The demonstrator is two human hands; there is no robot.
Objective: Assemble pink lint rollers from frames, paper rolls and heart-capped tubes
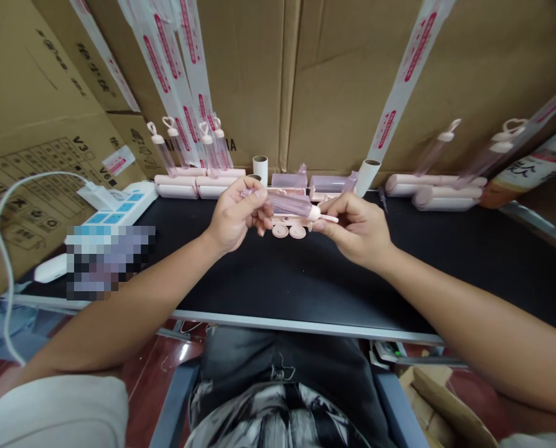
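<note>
Both hands meet over the far middle of the black table [278, 280]. My left hand [235, 214] is closed on one end of a clear pink tube [289, 203] that lies level between the hands. My right hand [357, 227] pinches the tube's other end, at its white cap and pink stem. Just under the tube stands a small pink wheeled toy train [289, 227], close to the fingers; I cannot tell whether the tube touches it.
Pink cases with upright heart-capped tubes [184, 149] line the back edge, more lie at the right [446, 190]. Two white paper cores [260, 168] stand there. Taped cardboard boxes [352, 74] wall the back. A white power strip [119, 208] and cable lie left.
</note>
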